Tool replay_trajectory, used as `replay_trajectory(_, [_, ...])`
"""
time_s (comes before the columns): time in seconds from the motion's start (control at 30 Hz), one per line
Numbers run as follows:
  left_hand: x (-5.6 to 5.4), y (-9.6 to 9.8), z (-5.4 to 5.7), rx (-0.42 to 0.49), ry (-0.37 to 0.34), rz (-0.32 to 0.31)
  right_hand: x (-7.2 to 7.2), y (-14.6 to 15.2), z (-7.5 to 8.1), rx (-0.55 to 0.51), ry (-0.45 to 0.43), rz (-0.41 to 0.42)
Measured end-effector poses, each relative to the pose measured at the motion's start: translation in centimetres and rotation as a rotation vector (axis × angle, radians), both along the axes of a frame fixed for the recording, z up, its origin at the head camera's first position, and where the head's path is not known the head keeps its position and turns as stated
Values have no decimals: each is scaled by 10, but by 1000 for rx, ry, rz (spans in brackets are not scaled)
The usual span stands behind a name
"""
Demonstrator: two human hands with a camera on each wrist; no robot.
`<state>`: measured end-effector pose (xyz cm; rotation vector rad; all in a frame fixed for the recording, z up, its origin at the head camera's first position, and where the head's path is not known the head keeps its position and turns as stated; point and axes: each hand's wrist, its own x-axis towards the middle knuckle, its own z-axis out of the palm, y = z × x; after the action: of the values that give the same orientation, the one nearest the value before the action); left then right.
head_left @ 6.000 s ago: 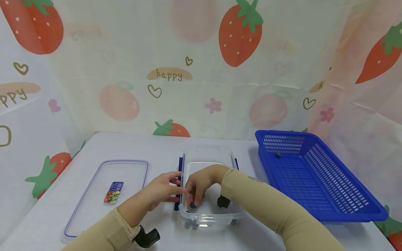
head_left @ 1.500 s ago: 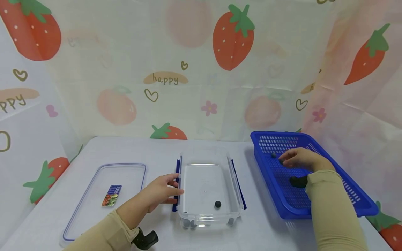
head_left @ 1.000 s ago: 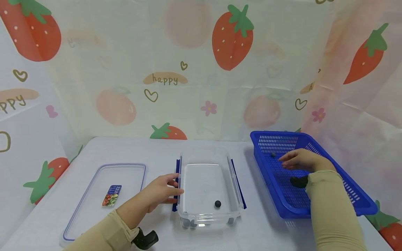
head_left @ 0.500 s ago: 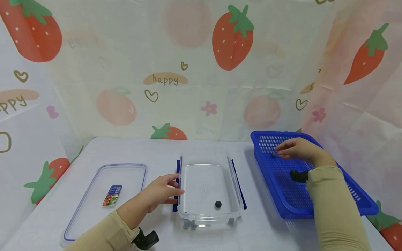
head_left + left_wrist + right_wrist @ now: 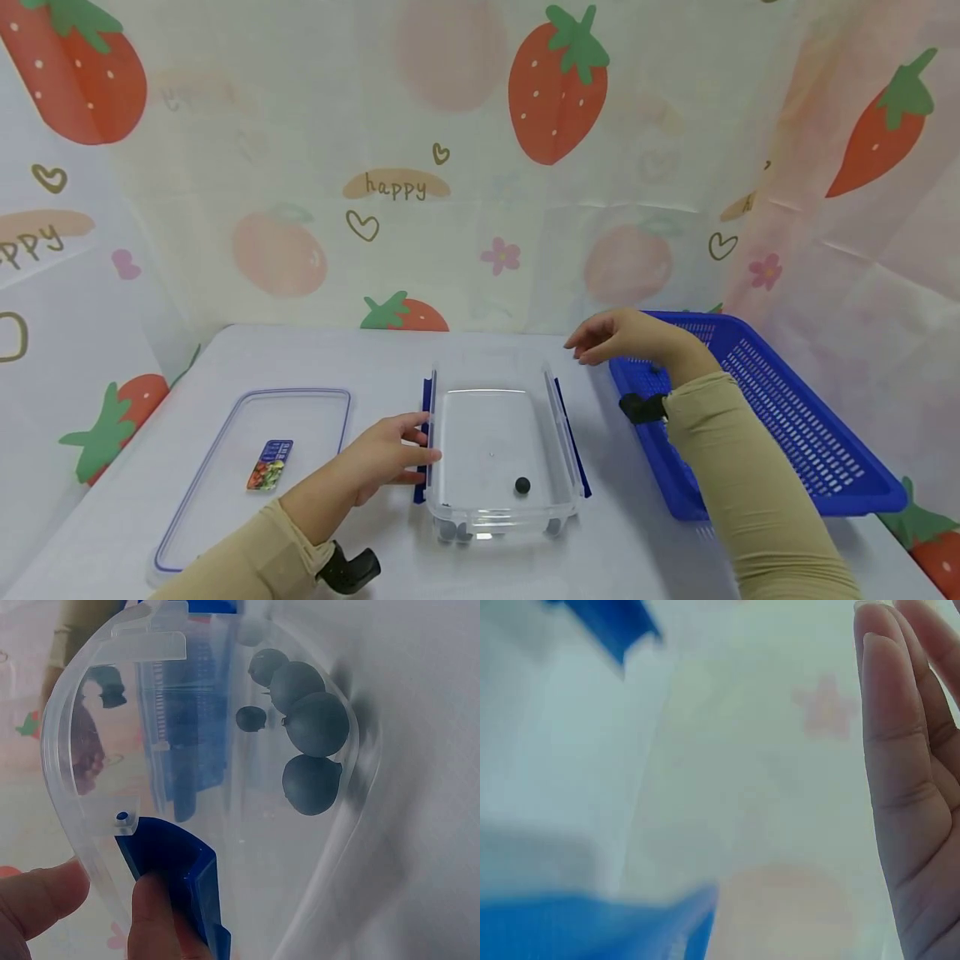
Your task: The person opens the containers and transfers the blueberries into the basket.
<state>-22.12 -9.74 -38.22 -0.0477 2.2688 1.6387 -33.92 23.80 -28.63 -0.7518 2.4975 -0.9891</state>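
I had the left hand at the near side of the clear plastic container, its fingers spread and resting on the blue latch. To the right of this hand, several blueberries lay inside the container. The right hand was raised over the left edge of the blue plastic basket, fingers close together; whether they pinched something, I could not tell. Left of the left hand lay the clear lid.
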Motion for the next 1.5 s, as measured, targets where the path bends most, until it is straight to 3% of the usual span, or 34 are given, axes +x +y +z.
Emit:
replay_trajectory(0.37, [-1, -1, 0, 4, -4, 3, 9, -87, -13, 31, -38, 260])
replay_trajectory(0.73, [-2, -1, 0, 11, -13, 4, 20, -143, -43, 45, -201, 426])
replay_trajectory(1.5, [-1, -2, -1, 22, 20, -10, 24, -170, -90, 192, -401, 563])
